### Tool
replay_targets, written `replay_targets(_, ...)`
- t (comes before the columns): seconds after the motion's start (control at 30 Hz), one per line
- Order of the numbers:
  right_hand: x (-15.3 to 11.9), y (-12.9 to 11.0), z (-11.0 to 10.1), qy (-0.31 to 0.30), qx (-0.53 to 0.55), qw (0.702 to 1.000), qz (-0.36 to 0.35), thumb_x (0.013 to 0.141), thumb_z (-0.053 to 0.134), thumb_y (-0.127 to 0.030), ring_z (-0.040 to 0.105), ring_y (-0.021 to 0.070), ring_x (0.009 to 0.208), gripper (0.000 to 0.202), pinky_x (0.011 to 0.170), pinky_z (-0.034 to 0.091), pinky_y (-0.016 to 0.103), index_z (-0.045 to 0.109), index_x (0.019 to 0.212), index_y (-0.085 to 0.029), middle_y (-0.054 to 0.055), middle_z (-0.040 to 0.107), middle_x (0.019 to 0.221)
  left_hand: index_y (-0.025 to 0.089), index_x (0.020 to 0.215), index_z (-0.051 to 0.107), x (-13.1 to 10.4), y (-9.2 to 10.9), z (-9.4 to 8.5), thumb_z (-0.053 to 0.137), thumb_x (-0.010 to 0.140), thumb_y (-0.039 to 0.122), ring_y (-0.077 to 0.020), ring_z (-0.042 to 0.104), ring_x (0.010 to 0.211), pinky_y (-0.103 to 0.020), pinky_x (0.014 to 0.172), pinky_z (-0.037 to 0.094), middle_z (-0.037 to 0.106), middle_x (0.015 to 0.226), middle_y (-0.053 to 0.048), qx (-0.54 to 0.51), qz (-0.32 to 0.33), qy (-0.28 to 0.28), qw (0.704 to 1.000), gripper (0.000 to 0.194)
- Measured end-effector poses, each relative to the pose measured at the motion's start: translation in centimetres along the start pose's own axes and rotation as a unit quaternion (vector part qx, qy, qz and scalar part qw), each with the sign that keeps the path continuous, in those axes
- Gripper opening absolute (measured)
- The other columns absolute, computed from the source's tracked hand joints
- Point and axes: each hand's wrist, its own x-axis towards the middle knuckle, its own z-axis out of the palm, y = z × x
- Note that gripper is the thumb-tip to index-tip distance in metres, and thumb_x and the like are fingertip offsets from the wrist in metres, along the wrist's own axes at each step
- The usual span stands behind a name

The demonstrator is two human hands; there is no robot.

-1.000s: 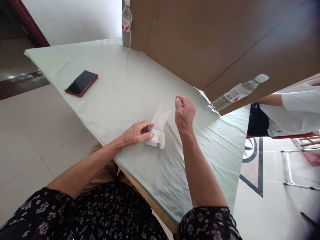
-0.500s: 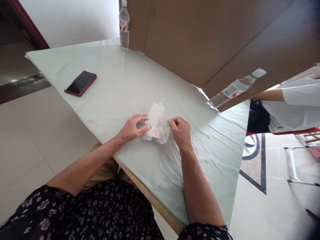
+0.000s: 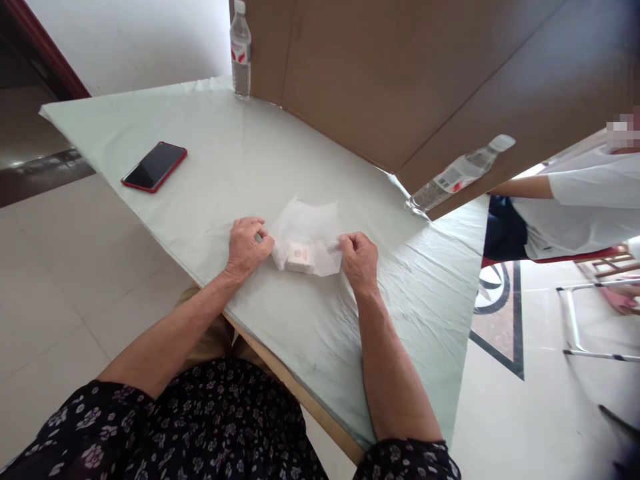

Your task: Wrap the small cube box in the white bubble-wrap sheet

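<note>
A small box (image 3: 301, 259) with faint reddish print sits between the two sets of fingers, on the near part of a thin white wrapper (image 3: 316, 219); whether a layer covers its top, I cannot tell. Half a second ago the wrapper was bunched, with the left thumb and fingers spread apart around it; now it fans out wide beyond the fingertips — so the wrapping looks largely unfolded. The left hand (image 3: 249, 247) pinches its left edge, thumb against curled fingers, and the right hand (image 3: 359, 259) pinches the right edge just as closely. Past the left fingers a phone (image 3: 155, 167) lies on the tabletop (image 3: 210, 137); beyond the right fingers a bottle (image 3: 459, 175) leans by brown cardboard (image 3: 350, 83).
</note>
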Motion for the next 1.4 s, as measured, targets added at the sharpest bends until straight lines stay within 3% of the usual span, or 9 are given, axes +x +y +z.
replay_targets(0.23,0.7,1.6,-0.6,0.036,-0.05,0.998,0.001,0.078,0.053,-0.036,0.058,0.0184,0.068,0.018,0.073,0.048,0.037,0.063,0.073,-0.022,0.004,0.069,0.073,0.023,0.078,0.06,0.1,-0.8,0.1,0.061,0.067,0.016,-0.0314,0.059,0.098,-0.054,0.094,0.048,0.066,0.092,-0.008,0.075,-0.012,0.041,0.996,0.013)
replay_targets(0.33,0.4,0.1,-1.1,0.02,0.011,0.999,-0.029,0.081,0.057,-0.041,0.063,0.0185,0.075,0.025,0.079,0.052,0.037,0.068,0.089,-0.02,0.006,0.074,0.089,0.021,0.099,0.062,-0.2,0.0,-0.8,0.056,0.072,0.017,-0.0303,0.059,0.105,-0.051,0.101,0.046,0.067,0.103,-0.01,0.027,0.059,0.046,0.997,0.028)
replay_targets(0.47,-0.6,-2.0,-1.0,-0.134,0.028,0.989,-0.056,0.08,0.066,-0.05,0.068,0.0209,0.083,0.036,0.079,0.053,0.037,0.071,0.1,-0.02,0.008,0.076,0.095,0.017,0.123,0.059,-0.7,1.1,-1.1,0.054,0.084,0.03,-0.0308,0.055,0.125,-0.05,0.112,0.04,0.065,0.127,-0.014,-0.04,0.175,-0.02,0.984,0.041)
replay_targets(0.57,-1.1,-2.8,-0.8,-0.176,0.011,0.982,-0.064,0.078,0.07,-0.046,0.068,0.0207,0.082,0.038,0.081,0.053,0.038,0.072,0.105,-0.02,0.006,0.076,0.091,0.012,0.136,0.054,-0.7,1.3,-0.9,0.056,0.087,0.04,-0.0325,0.056,0.127,-0.052,0.111,0.041,0.066,0.129,-0.018,-0.059,0.141,-0.073,0.986,0.056)
replay_targets(0.7,-1.7,-3.8,-1.9,-0.234,0.068,0.963,-0.119,0.085,0.067,-0.041,0.069,0.0181,0.085,0.028,0.084,0.053,0.035,0.074,0.106,-0.023,0.002,0.075,0.089,0.012,0.136,0.056,-0.5,1.2,-1.6,0.055,0.091,0.047,-0.0275,0.068,0.105,-0.042,0.092,0.054,0.074,0.091,-0.01,-0.191,0.042,-0.117,0.974,0.057)
replay_targets(0.93,-4.2,-4.4,-3.5,-0.539,0.007,0.839,-0.072,0.09,0.065,-0.043,0.07,0.0167,0.081,0.028,0.075,0.054,0.029,0.074,0.104,-0.02,0.004,0.077,0.091,0.013,0.11,0.07,-0.2,1.1,-3.7,0.058,0.09,0.045,-0.0128,0.055,0.048,-0.025,0.055,0.047,0.057,0.052,0.004,-0.29,-0.037,-0.276,0.915,0.04)
replay_targets(1.2,-4.8,-2.8,-2.8,-0.302,0.013,0.952,-0.058,0.089,0.06,-0.036,0.058,0.0144,0.067,0.018,0.064,0.046,0.028,0.069,0.086,-0.021,0.0,0.067,0.074,0.019,0.103,0.075,0.1,1.7,-5.7,0.058,0.086,0.034,-0.0146,0.058,0.062,-0.028,0.061,0.046,0.067,0.073,0.0,-0.027,0.035,-0.318,0.947,0.029)
replay_targets(1.3,-4.3,-2.5,-1.6,-0.2,0.014,0.973,-0.11,0.085,0.068,-0.038,0.066,0.0201,0.091,0.032,0.076,0.053,0.033,0.066,0.112,-0.023,0.007,0.072,0.108,0.019,0.107,0.074,-0.2,2.2,-5.8,0.061,0.086,0.033,-0.0234,0.066,0.09,-0.036,0.083,0.051,0.072,0.092,-0.006,0.067,0.127,-0.276,0.951,0.029)
replay_targets(1.4,-3.9,-2.2,0.2,-0.207,-0.02,0.965,-0.162,0.08,0.072,-0.034,0.061,0.0271,0.12,0.059,0.092,0.054,0.042,0.056,0.136,-0.025,0.012,0.06,0.141,0.018,0.126,0.066,-1.2,2.4,-5.0,0.067,0.084,0.039,-0.0323,0.057,0.124,-0.046,0.107,0.045,0.065,0.129,-0.013,0.115,0.203,-0.276,0.932,0.046)
